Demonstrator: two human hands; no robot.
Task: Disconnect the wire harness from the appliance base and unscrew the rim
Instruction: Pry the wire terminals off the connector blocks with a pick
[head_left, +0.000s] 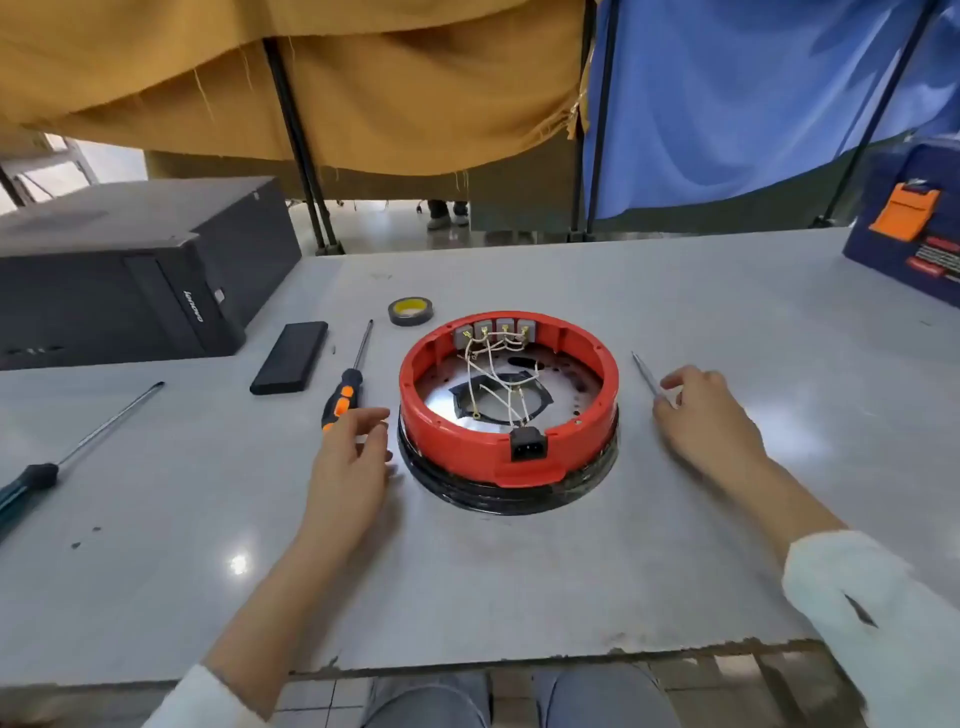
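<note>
A round red appliance base (457, 447) sits upside down mid-table on a black rim (498, 499). Inside it, white wires (493, 379) run from several grey terminals at the far wall to a black power socket (528, 446) at the near wall. My left hand (353, 462) hovers just left of the base with fingers relaxed, holding nothing. My right hand (701, 415) lies on the table to the right of the base, its fingers around the handle of a thin screwdriver (644, 376) whose tip points away from me.
An orange-and-black screwdriver (345, 389) lies left of the base, beside a black phone (291, 357). A yellow-cored tape roll (410, 310) sits behind. A long dark screwdriver (78, 447) lies far left. A black computer case (130, 270) stands back left, a blue box (914, 234) back right.
</note>
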